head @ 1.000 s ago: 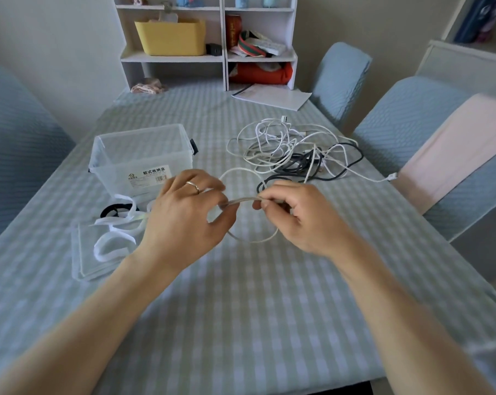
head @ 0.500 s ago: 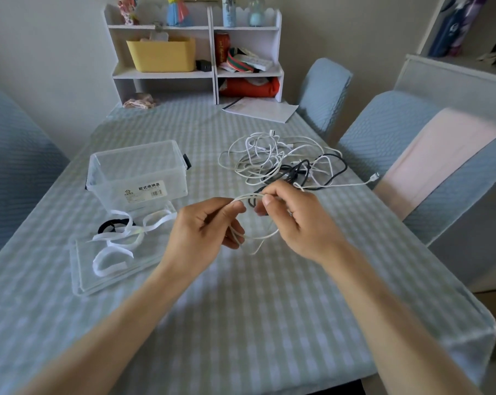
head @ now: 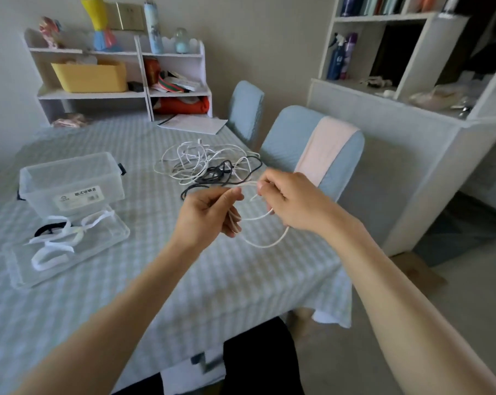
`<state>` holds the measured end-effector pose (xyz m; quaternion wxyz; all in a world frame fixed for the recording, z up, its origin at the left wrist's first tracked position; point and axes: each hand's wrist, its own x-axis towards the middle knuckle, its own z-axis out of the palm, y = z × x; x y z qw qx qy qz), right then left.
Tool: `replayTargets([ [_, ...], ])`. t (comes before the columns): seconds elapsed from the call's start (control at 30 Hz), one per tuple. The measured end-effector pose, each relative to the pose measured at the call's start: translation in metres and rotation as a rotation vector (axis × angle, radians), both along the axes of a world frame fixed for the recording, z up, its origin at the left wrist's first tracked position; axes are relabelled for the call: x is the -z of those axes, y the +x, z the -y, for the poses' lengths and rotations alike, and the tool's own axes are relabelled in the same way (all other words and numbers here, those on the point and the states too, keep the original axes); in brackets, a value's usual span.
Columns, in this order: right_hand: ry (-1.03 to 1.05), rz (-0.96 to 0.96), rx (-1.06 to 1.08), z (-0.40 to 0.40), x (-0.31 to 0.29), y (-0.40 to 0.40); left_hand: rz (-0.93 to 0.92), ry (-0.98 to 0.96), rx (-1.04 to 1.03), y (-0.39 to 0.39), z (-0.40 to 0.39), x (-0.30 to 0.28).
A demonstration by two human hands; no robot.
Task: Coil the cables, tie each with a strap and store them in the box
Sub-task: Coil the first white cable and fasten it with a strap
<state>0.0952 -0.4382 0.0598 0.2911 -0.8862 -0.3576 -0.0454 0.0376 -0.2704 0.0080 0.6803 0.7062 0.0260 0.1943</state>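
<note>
Both hands up off the table, working one white cable (head: 265, 220). My left hand (head: 209, 215) has fingers curled round the gathered loops, thumb on top pinning them. My right hand (head: 291, 202) pinches the running length between thumb and fingertips, feeding toward the left. One loop hangs slack below both hands, over the tablecloth (head: 184, 280).

Where things lie: the free run of this cable trails back toward the tangle of white and black cables (head: 209, 166), which sits beyond my hands near the table's far right edge. I cannot tell whether my strand is threaded through it. The clear box (head: 70, 181) stands well to the left, nothing in it that I can see. Its lid (head: 70, 252) lies just in front of it, with the white straps (head: 53, 246) and a black one (head: 46, 228) on it.

Risks, as I judge them:
- Pulling more length could drag the whole tangle along or tighten a knot, if the strand is caught inside.
- The tangle is close to the edge, so a tug may spill it off the table toward the chair (head: 312, 155).
- Loops in my left hand look uneven; a loosened thumb lets them spring open.
- The straps are well apart from my hands. Reaching for one leaves the coil to a single hand, and it could unwind.
</note>
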Motion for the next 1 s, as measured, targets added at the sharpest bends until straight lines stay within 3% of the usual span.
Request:
replayTargets([
  [0.17,-0.059,-0.084,0.183,0.072,-0.035,-0.033,0.022,-0.031,0.15,-0.006,0.07,-0.022],
  [0.33,0.007,-0.363,0.226,0.1,-0.069,-0.036,0.016,-0.063,0.217,0.0,0.101,-0.047],
  [0.5,-0.185,-0.486,0.285,0.099,-0.096,-0.03,-0.005,-0.02,0.24,0.01,0.109,-0.057],
  [0.77,-0.253,-0.408,0.373,0.121,-0.144,-0.045,0.025,-0.06,0.297,0.009,0.136,-0.089],
  [1.0,-0.123,-0.374,0.374,0.139,-0.151,-0.053,0.102,0.11,0.236,0.006,0.142,-0.117],
])
